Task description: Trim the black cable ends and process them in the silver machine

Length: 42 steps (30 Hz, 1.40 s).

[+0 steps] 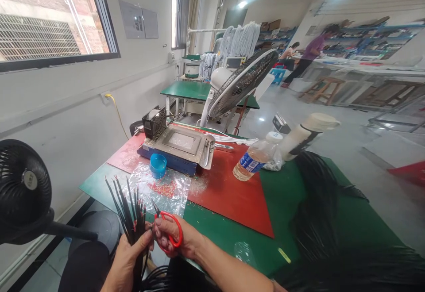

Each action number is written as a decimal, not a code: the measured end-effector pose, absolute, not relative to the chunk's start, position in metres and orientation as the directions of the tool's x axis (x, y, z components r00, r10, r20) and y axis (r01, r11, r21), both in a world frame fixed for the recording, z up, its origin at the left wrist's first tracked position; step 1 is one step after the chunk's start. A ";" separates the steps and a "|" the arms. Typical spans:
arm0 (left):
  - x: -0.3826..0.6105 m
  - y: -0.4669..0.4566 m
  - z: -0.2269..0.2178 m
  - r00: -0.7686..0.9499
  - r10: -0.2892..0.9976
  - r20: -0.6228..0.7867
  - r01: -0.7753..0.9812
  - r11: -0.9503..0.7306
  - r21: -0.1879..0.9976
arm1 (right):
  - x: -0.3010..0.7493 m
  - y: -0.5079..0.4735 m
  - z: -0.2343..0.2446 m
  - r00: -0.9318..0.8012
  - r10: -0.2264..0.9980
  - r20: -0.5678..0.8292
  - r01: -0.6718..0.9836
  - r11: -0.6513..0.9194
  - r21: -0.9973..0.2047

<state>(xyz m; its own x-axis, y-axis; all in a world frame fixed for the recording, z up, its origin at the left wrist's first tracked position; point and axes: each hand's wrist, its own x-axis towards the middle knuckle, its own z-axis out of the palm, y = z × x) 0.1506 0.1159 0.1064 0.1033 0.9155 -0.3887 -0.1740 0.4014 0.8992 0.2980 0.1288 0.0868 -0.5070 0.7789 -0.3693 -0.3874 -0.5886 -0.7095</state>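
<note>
My left hand (128,256) is wrapped round a bundle of black cables (128,214), whose ends point up and show small red wire tips. In my right hand (171,234) is a pair of scissors (179,234) with red loop handles, its pointed blades tilted up beside the cables. The right fingertips come close to the left thumb; whether they also pinch a cable I cannot make out. Just beyond, a clear plastic sheet (139,181) carries many small red and yellow clippings (162,189) and a blue cup (158,166).
A solder pot-like heated unit (181,144) with a small fan (155,124) stands behind the sheet. A labelled bottle (252,161) and a white flask (308,135) stand to the right. Black cables (318,203) cover the table's right side. A black fan (25,190) is at left.
</note>
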 end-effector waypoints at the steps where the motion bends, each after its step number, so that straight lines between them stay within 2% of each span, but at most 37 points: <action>1: 0.150 0.116 0.106 0.108 0.914 -0.390 -0.163 0.403 0.900 | 0.298 0.129 0.088 -0.502 0.786 -0.362 -0.391 -0.579 -0.715; 6: 0.149 0.116 0.100 0.092 0.917 -0.389 -0.089 0.397 0.914 | 0.299 0.128 0.091 -0.445 0.820 -0.360 -0.385 -0.538 -0.750; 15: 0.152 0.115 0.103 0.059 0.901 -0.429 -0.137 0.433 0.891 | 0.299 0.129 0.092 -0.442 0.840 -0.316 -0.384 -0.495 -0.779; 25: 0.152 0.118 0.100 -0.017 0.899 -0.439 -0.096 0.435 0.895 | 0.300 0.128 0.093 -0.364 0.869 -0.335 -0.358 -0.463 -0.811; 30: 0.150 0.117 0.099 0.025 0.910 -0.413 -0.066 0.414 0.908 | 0.298 0.129 0.094 -0.371 0.866 -0.335 -0.355 -0.466 -0.810; 38: 0.150 0.116 0.096 0.012 0.888 -0.459 -0.163 0.455 0.876 | 0.297 0.128 0.080 -0.348 0.913 -0.215 -0.198 -0.295 -0.935; 42: 0.150 0.116 0.097 0.019 0.876 -0.482 -0.189 0.477 0.858 | 0.298 0.128 0.087 -0.348 0.897 -0.271 -0.270 -0.373 -0.888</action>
<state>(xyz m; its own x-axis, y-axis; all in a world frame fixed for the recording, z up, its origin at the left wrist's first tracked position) 0.1495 0.1160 0.0969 0.0193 0.8758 -0.4823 -0.1886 0.4769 0.8585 0.2980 0.1282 0.0868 -0.3476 0.8975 -0.2715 -0.2702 -0.3731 -0.8876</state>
